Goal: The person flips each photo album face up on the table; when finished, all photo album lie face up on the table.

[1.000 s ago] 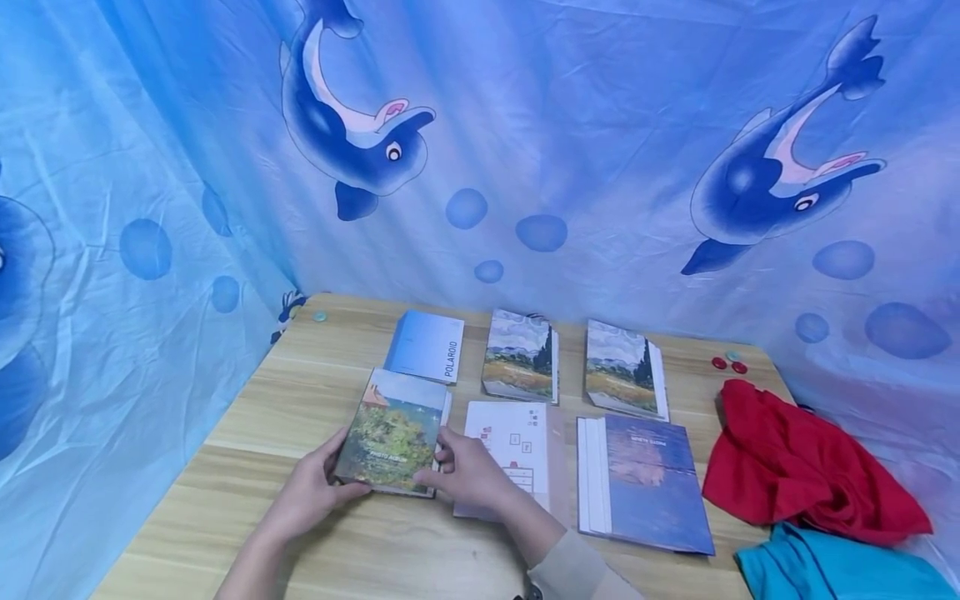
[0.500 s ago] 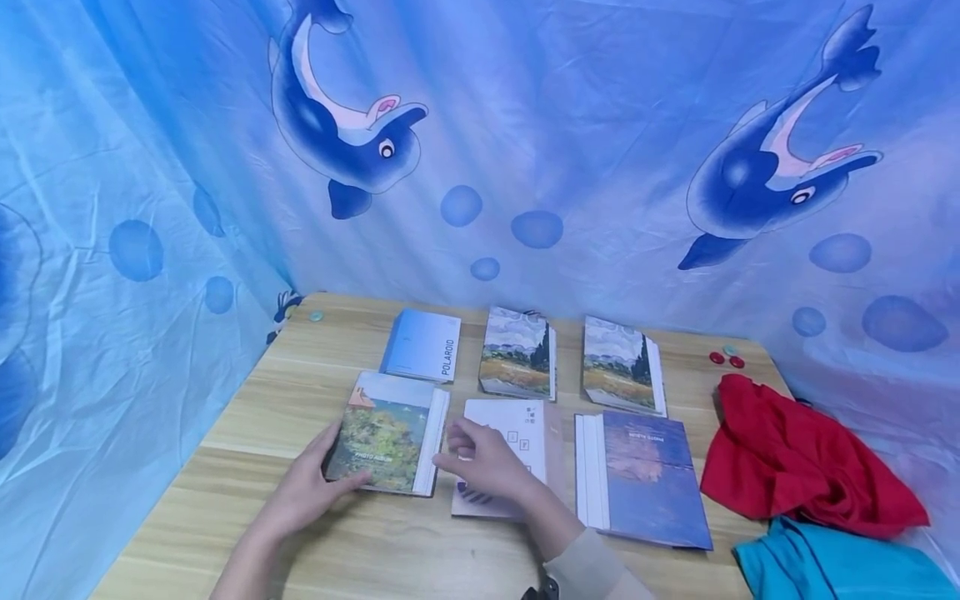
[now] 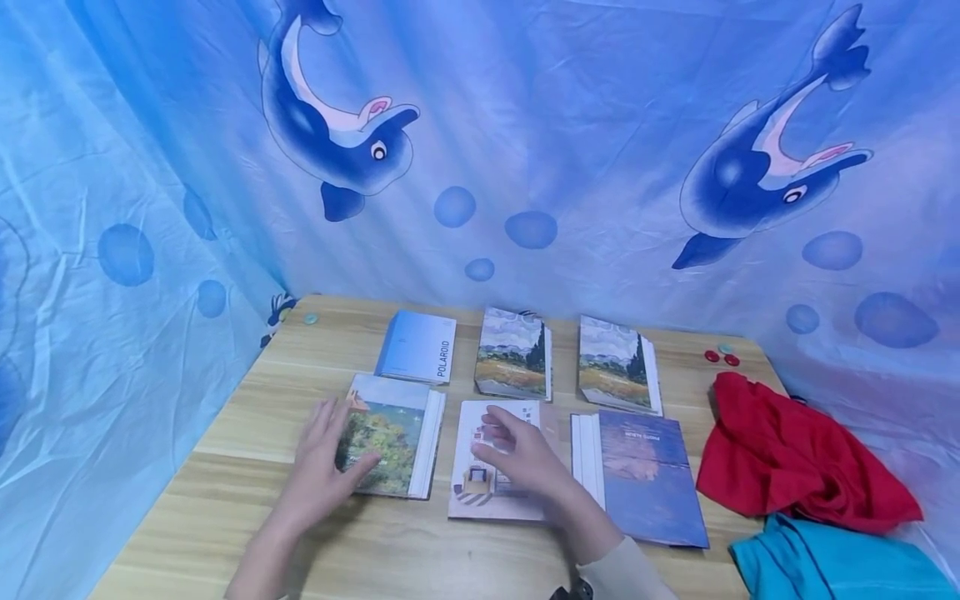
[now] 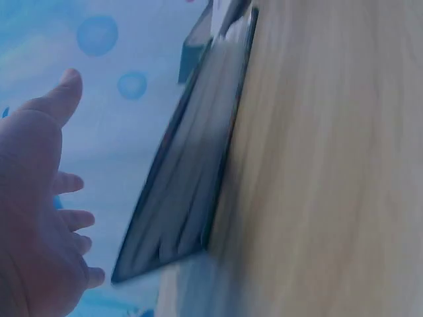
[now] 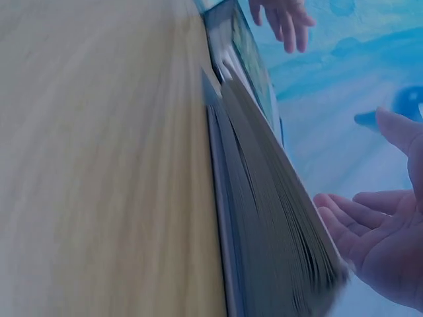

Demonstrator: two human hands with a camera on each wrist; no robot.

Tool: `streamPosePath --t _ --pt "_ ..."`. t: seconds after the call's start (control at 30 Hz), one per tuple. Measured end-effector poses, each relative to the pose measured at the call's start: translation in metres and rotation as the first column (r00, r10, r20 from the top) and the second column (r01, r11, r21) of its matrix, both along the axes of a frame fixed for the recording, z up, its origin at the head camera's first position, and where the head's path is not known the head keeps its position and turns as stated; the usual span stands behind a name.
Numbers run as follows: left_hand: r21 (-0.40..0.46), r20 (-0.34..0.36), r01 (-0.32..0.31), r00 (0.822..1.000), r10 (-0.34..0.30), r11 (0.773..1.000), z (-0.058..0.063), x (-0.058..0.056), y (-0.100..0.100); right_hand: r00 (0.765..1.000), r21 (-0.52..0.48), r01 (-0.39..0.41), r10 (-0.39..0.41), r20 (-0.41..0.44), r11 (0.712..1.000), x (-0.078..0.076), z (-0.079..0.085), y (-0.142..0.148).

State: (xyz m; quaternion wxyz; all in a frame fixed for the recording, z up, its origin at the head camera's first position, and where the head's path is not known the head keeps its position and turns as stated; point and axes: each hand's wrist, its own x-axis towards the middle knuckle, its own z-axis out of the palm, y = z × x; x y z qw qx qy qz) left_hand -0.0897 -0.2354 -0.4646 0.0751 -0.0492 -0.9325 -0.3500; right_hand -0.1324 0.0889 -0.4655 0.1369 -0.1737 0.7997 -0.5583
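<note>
A photo album (image 3: pixel 390 437) with a painted garden cover lies at the left of the front row. My left hand (image 3: pixel 321 462) hovers over its left side, fingers spread, holding nothing; in the left wrist view, a gap shows between hand and album. Beside it lies a white album (image 3: pixel 477 483) with small printed drawings. Above that one is my right hand (image 3: pixel 528 457), its fingers loosely bent around nothing and hiding part of the cover. The right wrist view shows the thick page block (image 5: pixel 277 205) next to the raised hand.
A purple-blue photo album (image 3: pixel 652 479) lies to the right. Behind stand in a row a blue POLAROID album (image 3: pixel 416 346) and two landscape-cover albums, one (image 3: pixel 513 354) left of the other (image 3: pixel 618 367). Red cloth (image 3: pixel 802 467), teal cloth (image 3: pixel 832 562) and red discs (image 3: pixel 722 358) are at the right.
My right hand has left the garden-cover album and moved right, over the white album. My left hand has let go and lifted. The garden album has shifted slightly and now shows its white page edge.
</note>
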Motion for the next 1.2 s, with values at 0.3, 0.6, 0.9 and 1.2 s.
streamPosePath --t 0.3,0.6,0.9,1.2 --pt "-0.008 -0.067 0.144 0.987 -0.145 0.989 0.001 -0.008 0.045 0.964 0.066 0.169 -0.151 -0.217 0.983 0.003 0.000 0.030" --pt "-0.021 -0.045 0.269 0.962 -0.270 0.963 -0.007 -0.012 0.084 0.914 0.080 0.292 -0.253 -0.317 0.953 0.011 -0.002 0.061" --pt "-0.041 -0.057 0.362 0.930 -0.364 0.931 -0.014 -0.016 0.112 0.910 0.115 0.346 -0.303 -0.282 0.931 0.021 -0.006 0.083" --pt "-0.005 -0.003 0.435 0.900 -0.435 0.900 -0.028 -0.013 0.130 0.918 0.131 0.365 -0.333 -0.214 0.922 0.031 -0.014 0.086"
